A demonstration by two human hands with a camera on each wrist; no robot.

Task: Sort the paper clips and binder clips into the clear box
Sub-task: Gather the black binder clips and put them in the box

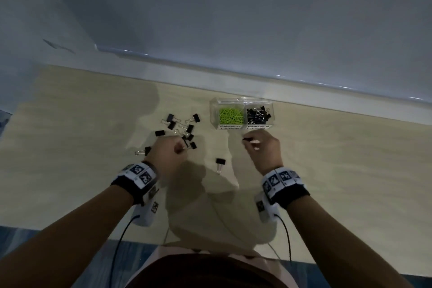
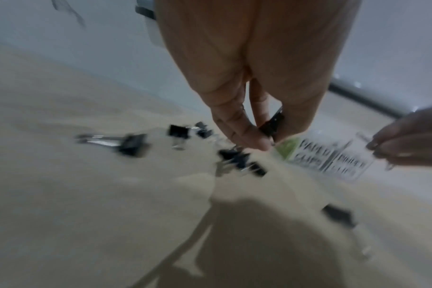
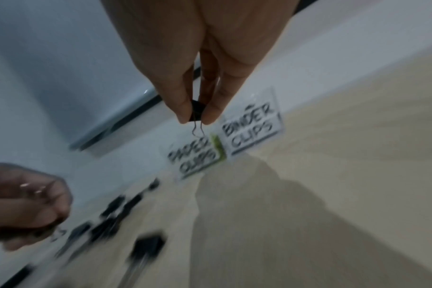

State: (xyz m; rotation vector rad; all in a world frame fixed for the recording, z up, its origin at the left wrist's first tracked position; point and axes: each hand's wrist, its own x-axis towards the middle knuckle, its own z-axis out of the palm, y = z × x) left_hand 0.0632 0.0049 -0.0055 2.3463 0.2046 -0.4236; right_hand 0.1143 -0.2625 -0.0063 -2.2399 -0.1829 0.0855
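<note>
A clear two-part box stands on the wooden table, labelled PAPER CLIPS and BINDER CLIPS. Green paper clips fill its left part, black binder clips its right. My right hand pinches a black binder clip just in front of the box. My left hand pinches another black binder clip at the near edge of a scatter of loose binder clips. One binder clip lies alone between my hands.
The pale wooden table ends at a white wall ledge behind the box. Another clip lies left of my left hand. Wrist camera cables hang near the table's front edge.
</note>
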